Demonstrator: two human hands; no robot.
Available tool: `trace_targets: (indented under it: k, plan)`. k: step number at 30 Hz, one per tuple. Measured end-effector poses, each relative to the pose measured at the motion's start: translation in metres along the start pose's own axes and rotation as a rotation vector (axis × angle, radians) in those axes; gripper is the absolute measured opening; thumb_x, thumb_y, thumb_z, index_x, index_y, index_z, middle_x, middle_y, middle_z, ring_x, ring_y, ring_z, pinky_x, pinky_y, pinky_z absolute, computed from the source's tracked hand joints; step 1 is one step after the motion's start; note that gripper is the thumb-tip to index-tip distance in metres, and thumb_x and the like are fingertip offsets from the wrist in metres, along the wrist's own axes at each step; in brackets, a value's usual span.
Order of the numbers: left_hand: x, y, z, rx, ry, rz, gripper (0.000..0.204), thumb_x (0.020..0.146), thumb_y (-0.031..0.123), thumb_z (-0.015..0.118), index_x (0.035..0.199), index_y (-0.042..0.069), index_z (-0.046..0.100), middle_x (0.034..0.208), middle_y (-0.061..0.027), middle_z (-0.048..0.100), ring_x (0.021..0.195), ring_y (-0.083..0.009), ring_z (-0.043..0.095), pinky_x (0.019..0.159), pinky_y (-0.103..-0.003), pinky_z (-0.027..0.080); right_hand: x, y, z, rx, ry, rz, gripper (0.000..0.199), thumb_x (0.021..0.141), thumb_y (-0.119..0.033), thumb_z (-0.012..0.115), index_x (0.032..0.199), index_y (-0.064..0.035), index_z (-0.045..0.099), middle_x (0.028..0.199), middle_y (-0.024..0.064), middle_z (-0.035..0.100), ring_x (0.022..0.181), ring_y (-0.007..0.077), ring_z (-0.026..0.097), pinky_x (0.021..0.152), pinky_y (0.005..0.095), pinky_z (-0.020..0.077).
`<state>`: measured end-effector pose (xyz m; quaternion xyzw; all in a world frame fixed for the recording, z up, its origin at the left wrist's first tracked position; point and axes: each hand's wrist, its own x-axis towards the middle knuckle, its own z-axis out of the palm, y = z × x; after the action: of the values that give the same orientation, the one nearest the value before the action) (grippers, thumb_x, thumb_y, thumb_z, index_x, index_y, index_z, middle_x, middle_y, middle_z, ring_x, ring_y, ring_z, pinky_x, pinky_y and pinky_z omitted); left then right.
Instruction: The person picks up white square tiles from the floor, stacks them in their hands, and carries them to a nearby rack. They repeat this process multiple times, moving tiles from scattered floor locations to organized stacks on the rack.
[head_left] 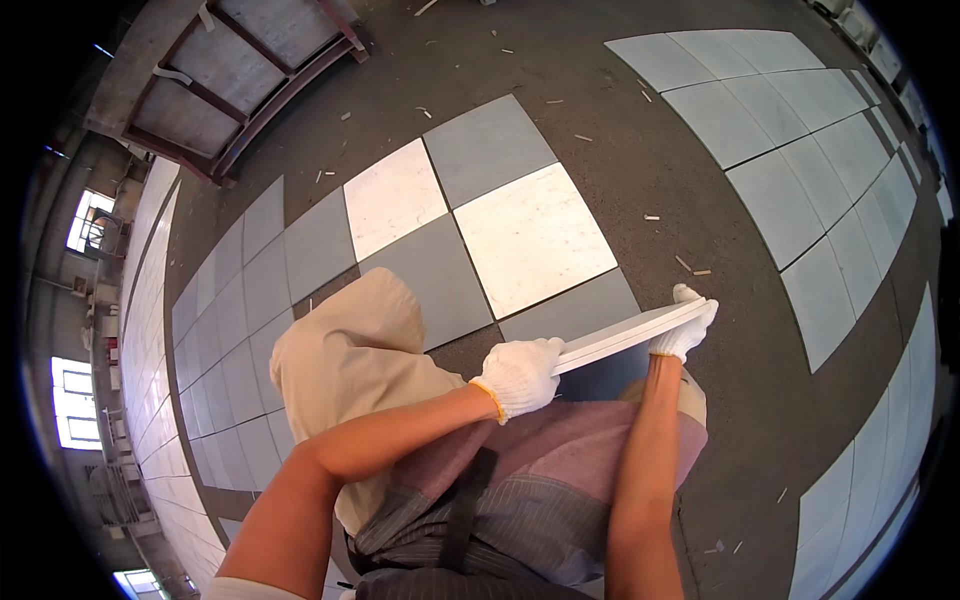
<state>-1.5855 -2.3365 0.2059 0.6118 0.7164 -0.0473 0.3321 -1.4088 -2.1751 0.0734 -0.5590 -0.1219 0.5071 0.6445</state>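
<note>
While tilted, grey tile sits between hands.

Looks like a factory hall or workshop. Bare dark floor laid with rows of grey and white tiles, littered with chips. Metal rack at one side, tall windows along the wall.

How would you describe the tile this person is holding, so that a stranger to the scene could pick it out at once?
Start at the checkered patch of grey and white tiles on the dark floor. At its near edge, both gloved hands, left hand and right hand, hold one tile. Unlike the rest, it is lifted and seen edge-on.
</note>
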Motion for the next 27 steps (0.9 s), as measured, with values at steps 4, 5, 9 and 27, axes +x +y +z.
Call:
trace_targets:
  k: [4, 5, 9, 27]
  plan:
    - [-0.002, 0.008, -0.015, -0.030, -0.012, -0.045, 0.034, 0.084, 0.025, 0.060, 0.114, 0.009, 0.060, 0.098, -0.0179, 0.068, 0.091, -0.0366, 0.066, 0.079, -0.046, 0.051, -0.031, -0.013, 0.006, -0.070, 0.064, 0.054, 0.061, 0.101, -0.042, 0.038, 0.139, 0.0049, 0.045, 0.144, 0.0174, 0.046, 0.130, 0.0269, 0.046, 0.111, 0.0372, 0.0327]
    - [0.000, 0.009, -0.015, -0.027, -0.012, -0.025, 0.034, 0.085, 0.025, 0.060, 0.114, 0.009, 0.060, 0.098, -0.0176, 0.068, 0.091, -0.0366, 0.066, 0.079, -0.046, 0.051, -0.033, -0.008, 0.002, -0.076, 0.080, 0.021, 0.061, 0.101, -0.043, 0.038, 0.142, 0.0037, 0.043, 0.146, 0.0170, 0.043, 0.131, 0.0270, 0.046, 0.111, 0.0375, 0.0325]
    - [0.000, -0.006, -0.006, -0.032, -0.004, -0.029, 0.034, 0.086, 0.027, 0.059, 0.116, 0.010, 0.058, 0.099, -0.0165, 0.068, 0.092, -0.0359, 0.066, 0.080, -0.045, 0.052, -0.136, -0.049, 0.029, -0.492, -0.122, -0.035, 0.079, 0.094, -0.034, 0.060, 0.151, 0.0017, 0.020, 0.151, 0.0250, 0.028, 0.137, 0.0349, 0.036, 0.113, 0.0414, 0.0321]
    - [-0.041, -0.039, -0.023, -0.129, -0.076, -0.345, 0.066, 0.083, 0.037, 0.068, 0.137, 0.014, 0.038, 0.104, -0.0148, 0.067, 0.090, -0.0387, 0.067, 0.075, -0.048, 0.052, -0.163, -0.021, 0.045, -0.671, -0.052, -0.025, 0.099, 0.075, 0.001, 0.070, 0.153, -0.0035, 0.010, 0.145, 0.0244, 0.031, 0.128, 0.0359, 0.043, 0.106, 0.0420, 0.0406]
